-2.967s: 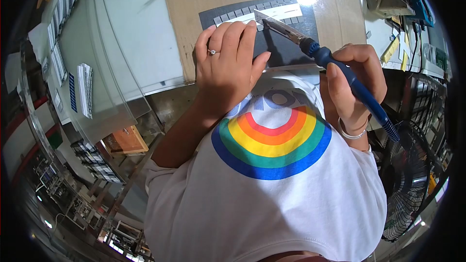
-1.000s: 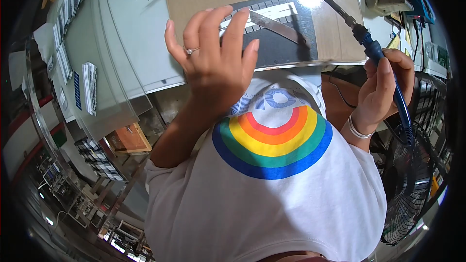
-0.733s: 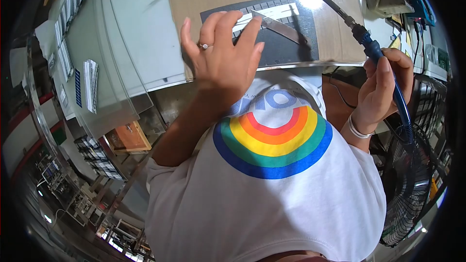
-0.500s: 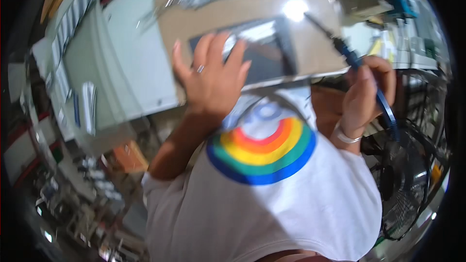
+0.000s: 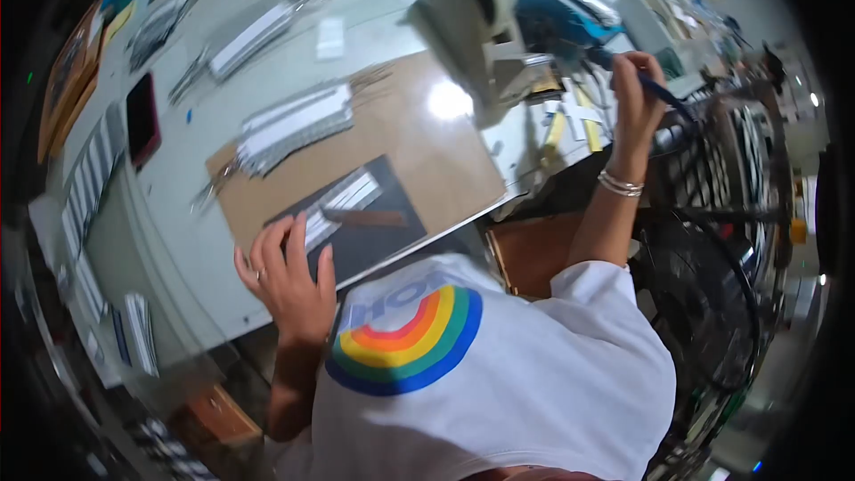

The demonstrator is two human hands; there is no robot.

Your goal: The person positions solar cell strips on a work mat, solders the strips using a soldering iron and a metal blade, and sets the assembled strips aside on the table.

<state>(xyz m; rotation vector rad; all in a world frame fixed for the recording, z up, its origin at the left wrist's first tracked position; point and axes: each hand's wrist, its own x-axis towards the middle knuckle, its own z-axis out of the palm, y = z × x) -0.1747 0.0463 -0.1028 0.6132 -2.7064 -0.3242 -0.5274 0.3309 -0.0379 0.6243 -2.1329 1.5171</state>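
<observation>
My left hand (image 5: pixel 298 289) rests with its fingers spread at the left edge of a dark mat (image 5: pixel 396 191). Its fingertips touch or nearly touch a pale strip (image 5: pixel 356 191) lying across the mat. Beside that strip lies a flat brownish metal bar (image 5: pixel 370 217). Over at the right, my right hand (image 5: pixel 637 98) is closed round a blue-handled soldering iron (image 5: pixel 663 93), raised near the cluttered back right of the table. The iron's tip is blurred against the blue things behind it.
A brown board (image 5: pixel 445 156) lies under the mat, with a bundle of white strips (image 5: pixel 294 129) on it. A phone (image 5: pixel 142 120) is at the left. A beige device (image 5: pixel 463 27) stands at the back. Below my right arm is a black fan (image 5: pixel 695 303).
My right hand has carried the soldering iron away from the board, outward to the back right. The view has turned and shifted. My left hand stays by the mat, showing more of the strip.
</observation>
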